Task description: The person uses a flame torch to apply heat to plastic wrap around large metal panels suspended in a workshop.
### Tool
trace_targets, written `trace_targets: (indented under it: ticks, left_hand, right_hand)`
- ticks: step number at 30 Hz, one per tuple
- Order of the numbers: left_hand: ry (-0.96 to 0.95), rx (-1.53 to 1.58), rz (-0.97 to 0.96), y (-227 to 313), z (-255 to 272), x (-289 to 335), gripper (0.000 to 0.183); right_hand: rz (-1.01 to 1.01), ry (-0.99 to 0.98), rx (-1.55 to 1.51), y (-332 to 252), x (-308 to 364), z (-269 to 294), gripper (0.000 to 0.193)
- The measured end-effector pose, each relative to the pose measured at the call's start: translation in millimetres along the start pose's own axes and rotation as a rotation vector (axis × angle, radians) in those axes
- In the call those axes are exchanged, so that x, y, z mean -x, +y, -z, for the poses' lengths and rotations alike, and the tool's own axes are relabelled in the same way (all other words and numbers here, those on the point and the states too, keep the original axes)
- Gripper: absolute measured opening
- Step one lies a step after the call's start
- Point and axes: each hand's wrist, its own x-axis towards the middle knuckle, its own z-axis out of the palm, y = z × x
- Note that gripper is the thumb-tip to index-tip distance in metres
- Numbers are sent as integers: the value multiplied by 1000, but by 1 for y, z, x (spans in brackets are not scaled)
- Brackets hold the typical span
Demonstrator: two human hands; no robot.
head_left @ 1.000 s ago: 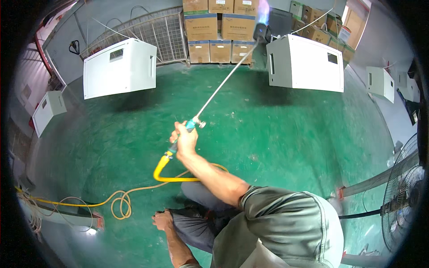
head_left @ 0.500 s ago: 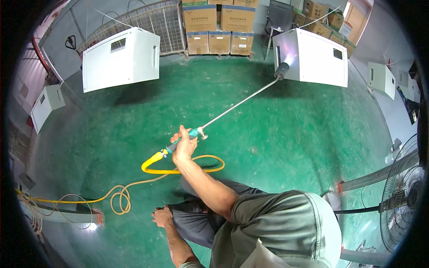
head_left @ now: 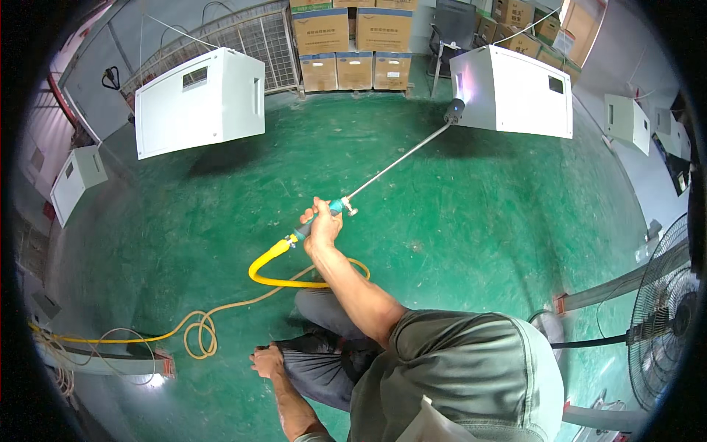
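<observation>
Fingers of right hand [head_left: 322, 227] wrapped tight around handle of torch [head_left: 398, 162], metal knob [head_left: 352, 211] just ahead of grip. Left hand [head_left: 267, 361] rests at near-left by the knee of dark trousers [head_left: 317, 376], fingers bent; can't tell if they pinch cloth. Yellow hose [head_left: 269, 267] bends off the handle's rear, loops near the right forearm, then runs left over green floor [head_left: 427, 265]. Torch rod slants far and right; black nozzle [head_left: 455, 110] sits at the lower left side of white box [head_left: 534, 92], pale purple flame [head_left: 467, 82] up against that narrow side. Gap between nozzle and panel can't be told. Thin line rises from box top. To do this well, I'd say: wrist firm, nozzle at an even standoff, flame swept slowly along the panel rather than parked, tip not knocking the edge, hose slack and clear of knee and flame. Second white box [head_left: 177, 103] far left, well apart from nozzle; cartons [head_left: 321, 33] and black chair [head_left: 451, 26] far behind, chair close to the heated side, worth minding; fan [head_left: 666, 317] near right.
</observation>
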Motion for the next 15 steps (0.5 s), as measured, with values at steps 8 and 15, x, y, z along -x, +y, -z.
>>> trace_targets:
  ticks: [8, 15]
  left_hand:
    - [-27, 17, -9, -18, -2, -30, 58]
    - [-46, -11, -16, -19, 3, -37, 63]
  right_hand:
    - [-16, -43, 67, 9, -17, 4, 18]
    - [-24, 5, 23, 11, -29, 12, 21]
